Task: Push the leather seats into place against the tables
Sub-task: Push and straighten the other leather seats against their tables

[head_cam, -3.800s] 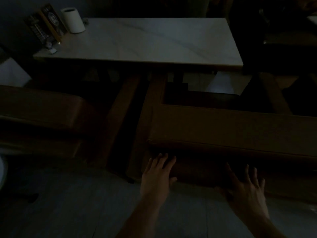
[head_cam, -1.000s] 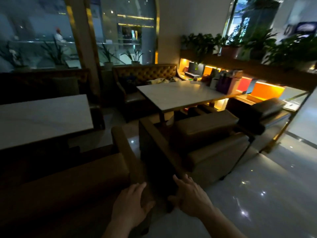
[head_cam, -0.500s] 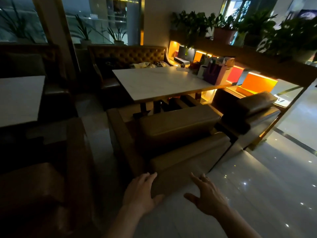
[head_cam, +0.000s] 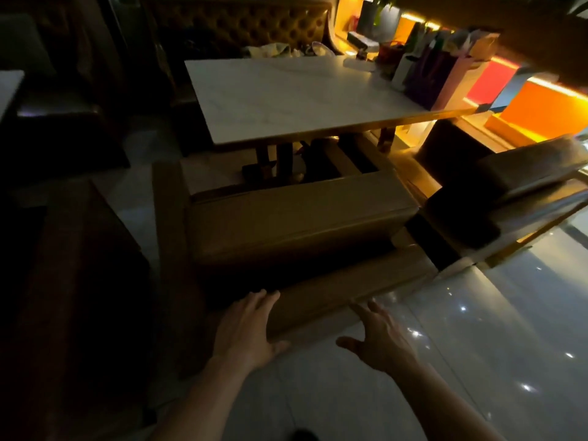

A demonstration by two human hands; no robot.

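A tan leather seat (head_cam: 296, 224) stands in front of me with its back towards me, facing a white marble-topped table (head_cam: 296, 93). My left hand (head_cam: 246, 332) lies flat with straight fingers on the seat's lower back panel. My right hand (head_cam: 378, 337) is spread open just at the panel's lower edge; whether it touches I cannot tell. A second, darker leather seat (head_cam: 509, 198) stands to the right at the same table, angled away. A gap shows floor between the seat cushion and the table's legs.
A dark seat (head_cam: 79, 265) and another table's corner (head_cam: 9, 84) are at my left. A tufted sofa (head_cam: 235, 30) sits behind the table. Gift bags (head_cam: 445, 74) stand on the table's right end. Glossy floor (head_cam: 477, 345) spreads to the right.
I have turned from the dark left table and stepped up to the lit table's seat. Both hands have reached forward and down to its back panel.
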